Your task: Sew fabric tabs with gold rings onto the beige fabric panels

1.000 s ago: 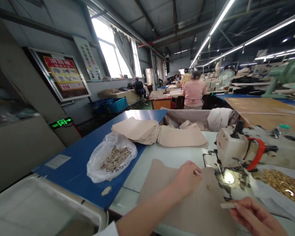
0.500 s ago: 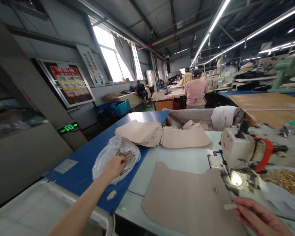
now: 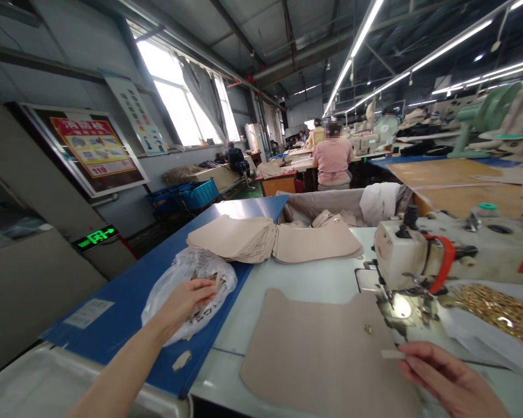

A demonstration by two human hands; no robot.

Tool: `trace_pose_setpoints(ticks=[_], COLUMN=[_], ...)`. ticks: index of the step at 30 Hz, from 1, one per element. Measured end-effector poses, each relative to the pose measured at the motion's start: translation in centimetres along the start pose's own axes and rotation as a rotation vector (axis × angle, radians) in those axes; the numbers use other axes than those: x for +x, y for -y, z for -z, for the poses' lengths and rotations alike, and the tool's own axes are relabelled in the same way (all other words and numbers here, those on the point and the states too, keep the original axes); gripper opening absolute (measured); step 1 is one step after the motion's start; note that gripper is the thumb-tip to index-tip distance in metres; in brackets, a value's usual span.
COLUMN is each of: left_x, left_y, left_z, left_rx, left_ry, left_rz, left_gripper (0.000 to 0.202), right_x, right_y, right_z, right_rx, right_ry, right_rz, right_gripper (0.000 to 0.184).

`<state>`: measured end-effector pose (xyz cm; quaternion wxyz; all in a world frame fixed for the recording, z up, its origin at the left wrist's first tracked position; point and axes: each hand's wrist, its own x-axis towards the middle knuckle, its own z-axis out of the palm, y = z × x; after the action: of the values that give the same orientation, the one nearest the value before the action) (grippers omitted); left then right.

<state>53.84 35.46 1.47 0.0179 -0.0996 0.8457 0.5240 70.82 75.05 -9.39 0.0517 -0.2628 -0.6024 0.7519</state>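
Note:
My left hand reaches into a clear plastic bag of small beige strips on the blue table; its fingers are pinched on a strip. My right hand at the lower right pinches a small beige strip over the edge of a flat beige fabric piece. A small metal fitting sits on that fabric near the sewing machine, whose lit needle area lies just beyond my right hand.
Stacks of beige fabric pieces lie behind. A pile of brass parts sits on white plastic at right. A loose beige scrap lies on the blue table. A person in pink sits further back among other workstations.
My left hand left the fabric piece, swung left into the plastic bag and now pinches a strip there. My right hand kept holding its strip.

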Motion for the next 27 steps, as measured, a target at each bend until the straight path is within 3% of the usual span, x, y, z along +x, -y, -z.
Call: trace_pose_setpoints(ticks=[4, 8, 12, 15, 20, 27], left_x=[-3.6, -6.5, -8.6, -10.1, -11.4, -12.0], left_y=[-1.6, -1.4, -1.5, -2.2, -2.8, -2.5], left_z=[-4.7, -11.4, -17.8, -21.1, -23.5, -23.6], left_rx=[-0.119, -0.206, -0.207, -0.187, -0.185, -0.168], left_ry=[0.169, 0.424, 0.646, 0.774, 0.815, 0.796], left_rz=[0.054, 0.162, 0.235, 0.258, 0.255, 0.250], left_gripper=[0.034, 0.036, 0.040, 0.040, 0.038, 0.037], right_x=[-0.4, -0.3, 0.0, 0.1, 0.2, -0.1], right_y=[1.0, 2.1, 2.6, 2.4, 1.7, 1.5], right_z=[-2.1, -3.7, -3.9, -3.3, -2.1, -1.7], right_rx=[0.063, 0.040, -0.021, -0.046, -0.019, -0.076], right_ry=[0.046, 0.142, 0.193, 0.219, 0.202, 0.142], right_rz=[0.112, 0.156, 0.203, 0.238, 0.249, 0.285], right_gripper=[0.019, 0.012, 0.012, 0.020, 0.030, 0.039])
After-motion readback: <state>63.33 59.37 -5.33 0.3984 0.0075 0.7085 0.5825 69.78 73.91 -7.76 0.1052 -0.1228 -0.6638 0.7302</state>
